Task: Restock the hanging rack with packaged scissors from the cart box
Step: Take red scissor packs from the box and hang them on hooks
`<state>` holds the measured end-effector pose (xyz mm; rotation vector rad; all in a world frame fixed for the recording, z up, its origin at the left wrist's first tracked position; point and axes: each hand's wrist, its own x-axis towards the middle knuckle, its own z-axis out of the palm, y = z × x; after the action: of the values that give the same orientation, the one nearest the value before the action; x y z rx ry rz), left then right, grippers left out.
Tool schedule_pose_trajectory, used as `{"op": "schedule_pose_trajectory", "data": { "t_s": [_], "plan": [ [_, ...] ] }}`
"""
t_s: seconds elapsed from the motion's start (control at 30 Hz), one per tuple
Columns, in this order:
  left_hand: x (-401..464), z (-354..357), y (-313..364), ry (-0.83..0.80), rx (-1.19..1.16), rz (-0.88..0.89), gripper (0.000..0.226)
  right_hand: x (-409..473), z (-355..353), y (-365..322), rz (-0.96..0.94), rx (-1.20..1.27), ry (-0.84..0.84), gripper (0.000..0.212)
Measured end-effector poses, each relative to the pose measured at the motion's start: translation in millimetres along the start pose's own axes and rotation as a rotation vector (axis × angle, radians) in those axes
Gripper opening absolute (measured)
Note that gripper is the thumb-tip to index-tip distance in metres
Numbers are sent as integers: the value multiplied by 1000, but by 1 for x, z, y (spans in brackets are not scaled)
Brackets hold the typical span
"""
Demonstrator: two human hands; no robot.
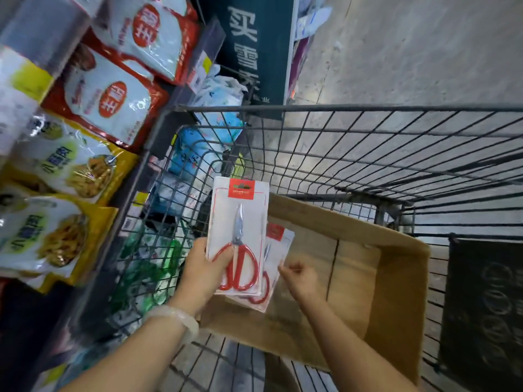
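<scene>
The packaged scissors (239, 236) are held up over the cardboard box (396, 278), which sits in the wire cart (368, 154). Seen from the box, the packs are at about nine o'clock, by its left wall. A second pack (278, 250) is tucked behind the first one and peeks out at three o'clock from it. More packs may be in the stack, but that cannot be told. The stack is gripped by the left hand (205, 271), with the thumb curled over the red handles on the front and the fingers hidden behind. The right hand (300, 278) is just beside the stack at about four o'clock from it; its fingers are curled, and the fingertips seem to touch or pinch the edge of the back pack, but this cannot be told for sure. To do this step well, the packs should be kept flat and squared up together, with the red tops all facing the same way, so the hang holes are lined up. The grip should be kept low so the tops are left free. The hanging rack is not clearly seen here. Food bags (107, 100) are seen on the shelf at ten o'clock from the cart.
</scene>
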<state>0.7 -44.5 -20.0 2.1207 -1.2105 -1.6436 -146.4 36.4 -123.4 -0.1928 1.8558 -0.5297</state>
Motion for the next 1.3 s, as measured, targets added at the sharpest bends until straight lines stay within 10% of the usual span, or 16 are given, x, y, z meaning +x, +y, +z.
{"op": "schedule_pose_trajectory", "data": {
  "t_s": [0.17,0.6,1.3],
  "plan": [
    [11,-15,-14,70,4,3,23,18,29,22,125,-61,-50,64],
    [8,-20,-23,58,-3,-95,26,15,-17,27,165,18,3,52],
    [-173,-132,-47,332,-397,191,17,-228,-24,-96,-658,-111,-463,34]
  ]
}}
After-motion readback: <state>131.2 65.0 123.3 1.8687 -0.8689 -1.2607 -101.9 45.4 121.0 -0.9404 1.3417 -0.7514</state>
